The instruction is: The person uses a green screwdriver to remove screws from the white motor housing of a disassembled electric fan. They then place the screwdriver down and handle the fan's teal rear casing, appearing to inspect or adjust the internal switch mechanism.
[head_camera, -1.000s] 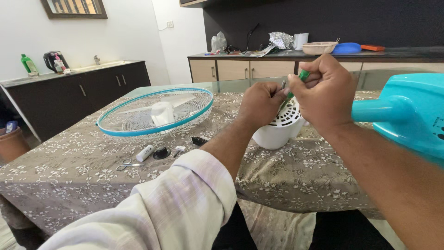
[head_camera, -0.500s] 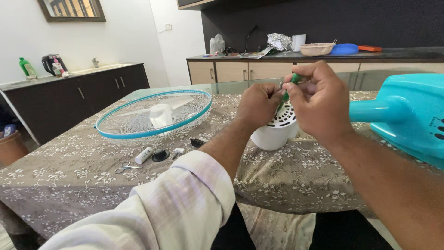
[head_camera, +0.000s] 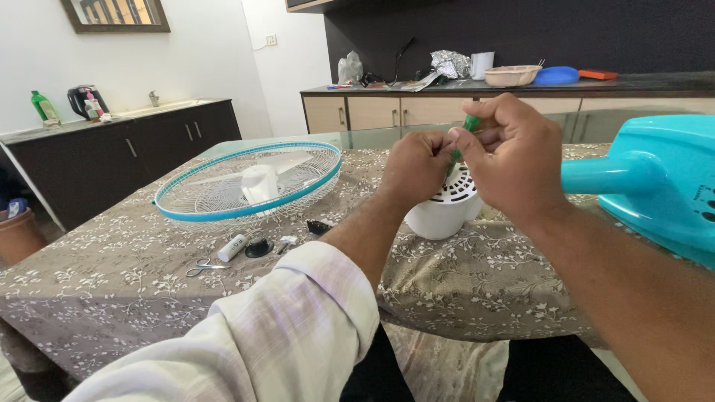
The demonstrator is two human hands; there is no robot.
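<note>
Table: hands lower, screwdriver still gripped

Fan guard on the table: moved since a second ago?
No. The fan guard sits in the same spot beside the scissors; only the head camera shifted.

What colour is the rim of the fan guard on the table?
Light blue rim, white wire mesh, on the fan guard; head view.

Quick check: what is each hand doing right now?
Left hand: closed, fingers at the green-handled tool.
Right hand: closed, gripping that tool above the white motor housing.
</note>
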